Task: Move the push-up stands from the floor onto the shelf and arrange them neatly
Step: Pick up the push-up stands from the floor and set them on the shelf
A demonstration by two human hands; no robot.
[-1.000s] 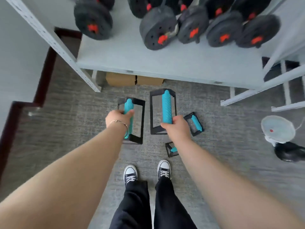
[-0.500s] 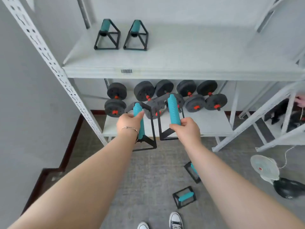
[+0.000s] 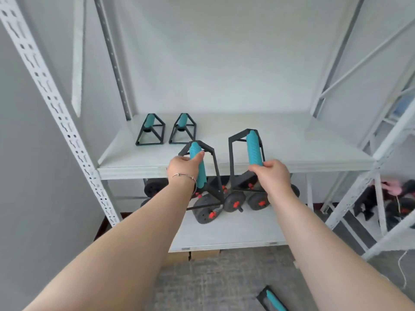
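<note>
- Whereas half a second ago both carried push-up stands hung level with the dumbbell tier, they now sit raised to the front lip of the shelf (image 3: 292, 162), not yet set down.
- Left stand (image 3: 198, 163): teal grip wrapped by the left hand (image 3: 183, 168), base trailing below the edge.
- Right stand (image 3: 246, 158): bar's near end held closed in the right hand (image 3: 270, 173).
- Placed pair (image 3: 166, 129): upright, back left; judged the row to extend.
- Floor stand (image 3: 272, 299): cut off by the frame; any others unseen.
- Dumbbells (image 3: 233, 203): partly hidden behind arms.
</note>
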